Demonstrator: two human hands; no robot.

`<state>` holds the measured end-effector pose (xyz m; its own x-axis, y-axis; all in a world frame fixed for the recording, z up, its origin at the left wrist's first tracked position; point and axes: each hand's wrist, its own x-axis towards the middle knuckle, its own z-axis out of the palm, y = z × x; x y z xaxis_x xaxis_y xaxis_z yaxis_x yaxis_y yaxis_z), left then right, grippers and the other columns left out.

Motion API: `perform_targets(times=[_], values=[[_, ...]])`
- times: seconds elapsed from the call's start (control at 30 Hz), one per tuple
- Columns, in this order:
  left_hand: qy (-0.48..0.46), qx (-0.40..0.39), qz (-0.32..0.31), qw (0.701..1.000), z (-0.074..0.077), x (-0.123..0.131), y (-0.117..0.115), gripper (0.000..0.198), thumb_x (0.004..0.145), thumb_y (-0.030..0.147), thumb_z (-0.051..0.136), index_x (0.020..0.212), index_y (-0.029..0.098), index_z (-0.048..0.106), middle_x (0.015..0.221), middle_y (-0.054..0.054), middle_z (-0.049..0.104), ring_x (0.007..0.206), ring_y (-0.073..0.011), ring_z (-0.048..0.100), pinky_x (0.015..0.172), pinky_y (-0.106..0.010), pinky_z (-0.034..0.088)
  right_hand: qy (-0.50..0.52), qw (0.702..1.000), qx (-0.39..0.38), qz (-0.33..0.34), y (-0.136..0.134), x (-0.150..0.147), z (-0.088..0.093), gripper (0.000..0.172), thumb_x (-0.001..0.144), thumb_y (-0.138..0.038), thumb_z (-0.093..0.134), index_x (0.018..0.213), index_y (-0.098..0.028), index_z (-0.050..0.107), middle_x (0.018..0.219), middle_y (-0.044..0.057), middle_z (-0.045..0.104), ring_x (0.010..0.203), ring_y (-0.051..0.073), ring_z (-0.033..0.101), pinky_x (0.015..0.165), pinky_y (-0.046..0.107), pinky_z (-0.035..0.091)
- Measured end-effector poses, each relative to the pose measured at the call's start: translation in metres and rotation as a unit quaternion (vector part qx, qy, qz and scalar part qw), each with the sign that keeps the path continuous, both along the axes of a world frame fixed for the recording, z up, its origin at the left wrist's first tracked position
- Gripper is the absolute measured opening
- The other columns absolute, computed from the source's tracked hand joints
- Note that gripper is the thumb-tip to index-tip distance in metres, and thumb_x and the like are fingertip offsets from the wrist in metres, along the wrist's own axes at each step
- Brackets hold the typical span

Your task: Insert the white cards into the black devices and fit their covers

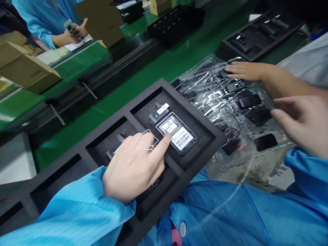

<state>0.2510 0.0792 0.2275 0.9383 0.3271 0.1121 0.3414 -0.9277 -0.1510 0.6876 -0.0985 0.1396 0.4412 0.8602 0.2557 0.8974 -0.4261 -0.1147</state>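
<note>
while the left hand [133,165] lies knuckles up on the black foam tray [205,128], its forefinger stretches out until the tip touches the near edge of the open-backed device [174,130]; the remaining fingers curl loosely with nothing clamped in them, though a thin, clear, rectangular film frame [148,138] lies across the knuckles; the device sits flat in the tray's farthest rectangular pocket, a dark rounded slab with a white barcode label and a small green-and-white sticker inside its recess; a second device [115,148], mostly hidden under the hand, occupies the neighbouring pocket; the tray is matt and soft-edged, its pockets divided by thick ridges; the right hand [303,124] hovers open and empty, fingers spread and relaxed, above a crinkled, glossy heap of clear plastic bags [217,92] holding flat black covers [249,101]; another person's hand [243,71] rests flat on the far side of that heap; beyond lies a smooth green conveyor belt [159,65], more black trays [258,36], and brown cardboard boxes [25,68]; both sleeves are a slick blue fabric.
</note>
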Motion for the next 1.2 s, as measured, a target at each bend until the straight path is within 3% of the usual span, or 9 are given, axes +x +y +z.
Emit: perform_targets(times=[0.1, 0.27, 0.4, 0.63, 0.77, 0.97, 1.07, 1.13, 1.2], values=[[-0.004, 0.007, 0.000, 1.000, 0.000, 0.000, 0.000, 0.044, 0.099, 0.021, 0.047, 0.139, 0.013, 0.064, 0.081, -0.006, 0.053, 0.067, -0.0215, 0.051, 0.064, -0.036, 0.042, -0.004, 1.000, -0.018, 0.001, -0.020, -0.011, -0.047, 0.068, 0.096, -0.066, 0.043, 0.129, -0.011, 0.065, 0.118, 0.022, 0.067, 0.118, 0.040, 0.059, 0.097, 0.052, 0.050], [0.015, 0.011, 0.001, 1.000, 0.003, 0.001, -0.001, 0.044, 0.100, 0.021, 0.046, 0.139, 0.012, 0.063, 0.080, -0.007, 0.054, 0.068, -0.0215, 0.051, 0.065, -0.036, 0.043, 0.010, 0.998, -0.037, 0.057, -0.027, -0.025, -0.115, 0.065, 0.092, -0.057, 0.061, 0.143, -0.016, 0.058, 0.141, 0.023, 0.059, 0.120, 0.036, 0.062, 0.095, 0.045, 0.053], [0.013, 0.012, 0.002, 1.000, 0.002, 0.001, -0.003, 0.044, 0.100, 0.020, 0.046, 0.139, 0.011, 0.064, 0.080, -0.008, 0.055, 0.068, -0.0218, 0.052, 0.065, -0.037, 0.045, 0.023, 0.993, -0.026, 0.113, -0.014, -0.018, -0.135, 0.064, 0.095, -0.046, 0.062, 0.152, -0.021, 0.050, 0.155, 0.021, 0.048, 0.132, 0.034, 0.057, 0.103, 0.042, 0.051], [0.019, 0.021, 0.011, 1.000, 0.001, 0.001, -0.004, 0.046, 0.099, 0.022, 0.044, 0.139, 0.013, 0.064, 0.081, -0.009, 0.059, 0.070, -0.0240, 0.057, 0.065, -0.038, 0.049, 0.023, 0.984, 0.009, 0.179, 0.005, 0.012, -0.142, 0.061, 0.094, -0.038, 0.062, 0.153, -0.024, 0.052, 0.153, 0.020, 0.049, 0.128, 0.032, 0.058, 0.103, 0.042, 0.050], [0.014, 0.015, 0.015, 1.000, 0.000, 0.000, -0.004, 0.047, 0.099, 0.022, 0.044, 0.140, 0.013, 0.063, 0.085, -0.010, 0.061, 0.072, -0.0249, 0.060, 0.067, -0.039, 0.052, 0.016, 0.979, 0.019, 0.204, 0.011, 0.027, -0.140, 0.053, 0.092, -0.030, 0.061, 0.145, -0.024, 0.061, 0.145, 0.019, 0.055, 0.122, 0.031, 0.061, 0.099, 0.043, 0.051], [-0.022, 0.007, 0.035, 0.999, 0.008, -0.003, -0.006, 0.046, 0.098, 0.020, 0.041, 0.138, 0.013, 0.064, 0.087, -0.010, 0.062, 0.076, -0.0239, 0.061, 0.069, -0.038, 0.051, 0.011, 0.972, 0.010, 0.236, 0.009, 0.030, -0.120, 0.063, 0.087, -0.023, 0.061, 0.149, -0.031, 0.058, 0.148, 0.017, 0.054, 0.125, 0.037, 0.062, 0.094, 0.047, 0.054], [-0.019, 0.007, 0.049, 0.999, 0.015, -0.004, -0.005, 0.045, 0.098, 0.020, 0.040, 0.134, 0.013, 0.066, 0.088, -0.011, 0.063, 0.078, -0.0243, 0.062, 0.070, -0.038, 0.050, 0.001, 0.977, 0.040, 0.211, 0.014, 0.015, -0.090, 0.066, 0.086, -0.024, 0.062, 0.152, -0.032, 0.056, 0.148, 0.020, 0.054, 0.126, 0.042, 0.061, 0.092, 0.052, 0.054], [-0.012, 0.008, 0.057, 0.998, 0.017, -0.004, -0.002, 0.045, 0.098, 0.020, 0.039, 0.134, 0.013, 0.065, 0.088, -0.011, 0.063, 0.079, -0.0247, 0.061, 0.070, -0.038, 0.049, -0.004, 0.980, 0.089, 0.178, 0.023, -0.010, -0.057, 0.063, 0.087, -0.025, 0.063, 0.150, -0.033, 0.058, 0.143, 0.018, 0.060, 0.124, 0.043, 0.063, 0.094, 0.054, 0.053], [-0.009, 0.012, 0.062, 0.998, 0.016, -0.003, 0.000, 0.045, 0.099, 0.021, 0.039, 0.135, 0.013, 0.064, 0.090, -0.012, 0.063, 0.081, -0.0253, 0.061, 0.070, -0.038, 0.047, 0.001, 0.971, 0.198, 0.132, 0.037, -0.049, -0.016, 0.051, 0.089, -0.024, 0.063, 0.139, -0.037, 0.067, 0.130, 0.012, 0.070, 0.123, 0.037, 0.066, 0.104, 0.053, 0.052]])
